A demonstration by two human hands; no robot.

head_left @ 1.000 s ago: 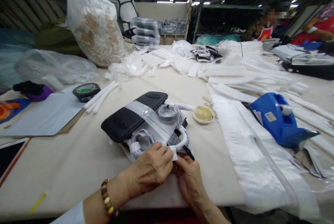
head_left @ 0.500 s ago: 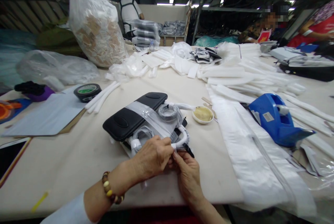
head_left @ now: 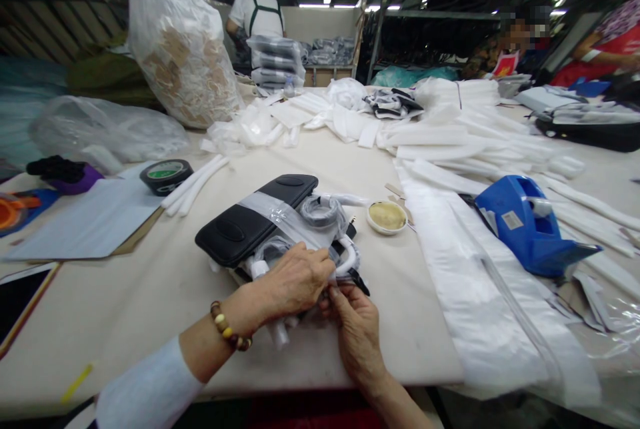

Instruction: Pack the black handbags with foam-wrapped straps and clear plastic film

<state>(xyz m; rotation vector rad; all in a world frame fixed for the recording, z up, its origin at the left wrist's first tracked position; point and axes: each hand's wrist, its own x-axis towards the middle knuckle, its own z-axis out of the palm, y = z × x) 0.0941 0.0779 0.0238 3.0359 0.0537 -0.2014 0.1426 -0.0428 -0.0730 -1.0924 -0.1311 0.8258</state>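
A black bag or case [head_left: 257,219] with a padded panel lies at a slant on the table, with a band of clear plastic [head_left: 273,209] round it. Coiled grey straps or cords in plastic [head_left: 320,212] rest on its right side. A curved handle in white foam [head_left: 350,255] sticks out at the near right. Beside this handle, my left hand [head_left: 300,275] is closed in a pinch, palm down. Just below and to the right, my right hand [head_left: 359,322] pinches at the bag's near edge, thumb up. What lies between the fingertips is hidden.
A blue tape dispenser [head_left: 525,225] and white foam sheets [head_left: 470,275] lie to the right. A small round dish [head_left: 387,216] sits close by the bag. Black tape [head_left: 167,177], foam tubes [head_left: 195,183] and a phone or tablet [head_left: 23,302] are left. Co-workers [head_left: 257,12] stand behind.
My left hand and forearm have shifted slightly up and right, with the wrist raised. My right hand stays nearly in place, still pinching. A co-worker at the back has moved right.
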